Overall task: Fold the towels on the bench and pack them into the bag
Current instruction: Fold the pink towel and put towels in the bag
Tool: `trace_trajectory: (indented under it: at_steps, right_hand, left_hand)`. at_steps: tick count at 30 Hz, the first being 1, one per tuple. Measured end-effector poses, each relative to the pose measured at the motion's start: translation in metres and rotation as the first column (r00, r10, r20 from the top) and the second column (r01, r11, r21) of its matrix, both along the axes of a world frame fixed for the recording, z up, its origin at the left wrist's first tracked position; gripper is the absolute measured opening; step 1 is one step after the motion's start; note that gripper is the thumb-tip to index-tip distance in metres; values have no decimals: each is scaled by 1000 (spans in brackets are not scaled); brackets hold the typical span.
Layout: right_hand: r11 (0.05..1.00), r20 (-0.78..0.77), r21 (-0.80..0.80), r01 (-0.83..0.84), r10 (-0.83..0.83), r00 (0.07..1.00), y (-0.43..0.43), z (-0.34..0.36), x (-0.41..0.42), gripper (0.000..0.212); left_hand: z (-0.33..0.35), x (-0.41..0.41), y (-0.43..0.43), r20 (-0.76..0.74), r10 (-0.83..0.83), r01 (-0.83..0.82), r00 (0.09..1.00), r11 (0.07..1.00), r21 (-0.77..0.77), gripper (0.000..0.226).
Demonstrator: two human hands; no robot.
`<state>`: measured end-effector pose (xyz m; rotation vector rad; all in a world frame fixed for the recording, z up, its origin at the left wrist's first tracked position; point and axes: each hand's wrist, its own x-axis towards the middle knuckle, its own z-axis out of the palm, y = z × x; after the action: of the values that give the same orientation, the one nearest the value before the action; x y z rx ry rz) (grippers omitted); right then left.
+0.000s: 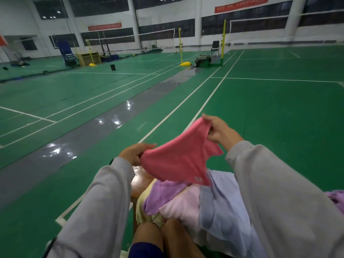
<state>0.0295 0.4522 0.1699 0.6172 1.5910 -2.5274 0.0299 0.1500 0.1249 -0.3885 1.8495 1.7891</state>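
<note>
A pink towel (pixel 178 157) hangs spread in the air above the bench. My left hand (pixel 133 152) pinches its left corner and my right hand (pixel 217 130) pinches its upper right corner. Below it a wooden bench (pixel 139 181) carries a loose pile: a purple towel (pixel 163 196), a yellow towel (pixel 142 209), a pale pink towel (pixel 183 205) and a light blue cloth (pixel 221 207). Another purple towel (pixel 337 198) shows at the right edge behind my sleeve. No bag is visible.
My knees (pixel 162 237) are at the bottom, close to the bench. Green badminton court floor (pixel 270 112) stretches ahead, with a grey strip (pixel 93 135) to the left. Net posts, a chair and a dark bin stand far off.
</note>
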Motion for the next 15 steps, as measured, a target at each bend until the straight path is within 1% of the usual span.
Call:
trace_trajectory:
  at_steps: [1, 2, 3, 4, 5, 6, 7, 8, 9, 10, 11, 12, 13, 14, 15]
  right_hand:
    - [998, 64, 43, -45, 42, 997, 3, -6, -1, 16]
    - [991, 112, 97, -97, 86, 990, 6, -10, -1, 10]
    - [987, 119, 107, -115, 103, 988, 8, -10, -1, 5]
    - [993, 89, 79, -85, 78, 993, 10, -7, -1, 4]
    - [999, 31, 11, -32, 31, 999, 10, -1, -1, 8]
    - [997, -37, -68, 24, -26, 999, 11, 5, -2, 12]
    - [986, -88, -151, 70, -84, 993, 12, 12, -2, 14]
    - [974, -111, -203, 100, -124, 986, 12, 17, -1, 14]
    - [969, -116, -223, 105, -133, 984, 12, 18, -2, 13]
    - [979, -94, -181, 95, -113, 989, 11, 17, -4, 11]
    - [989, -57, -129, 69, -77, 995, 11, 12, -7, 12]
    - [998, -5, -59, 29, -29, 1000, 11, 8, -8, 17]
    - [1000, 30, -11, -13, 14, 999, 12, 7, -9, 22]
    - [999, 32, 4, -35, 35, 999, 16, 8, -11, 25]
    - [1000, 5, -14, -18, 18, 1000, 20, 12, -13, 27]
  left_hand:
    - [0, 11, 1, 64, -59, 65, 996, 993, -98, 23]
    - [-7, 11, -2, 94, -121, 136, 988, 974, -179, 26]
    - [-13, 13, -7, 90, -145, 165, 985, 946, -280, 32]
    - [-24, 6, -12, 120, -166, 199, 979, 901, -384, 44]
    - [-34, -1, -17, 108, -205, 231, 973, 833, -502, 62]
    - [-41, -2, -19, 112, -226, 248, 968, 779, -576, 78]
    - [-39, 2, -14, 90, -251, 259, 964, 798, -544, 74]
    - [-30, 9, -2, 51, -276, 266, 960, 836, -480, 49]
    - [-21, 13, 9, 36, -339, 329, 940, 875, -355, 32]
    - [-9, 16, 24, -31, -366, 353, 930, 913, -203, 29]
    - [3, 17, 36, -114, -342, 335, 933, 939, -77, 30]
    - [11, 6, 41, -227, -240, 263, 944, 962, 76, 30]
    - [15, -10, 39, -318, -103, 176, 943, 961, 212, 27]
    - [28, -18, 43, -391, 16, 105, 920, 953, 285, 20]
    - [37, -27, 45, -437, 129, 35, 890, 937, 348, 11]
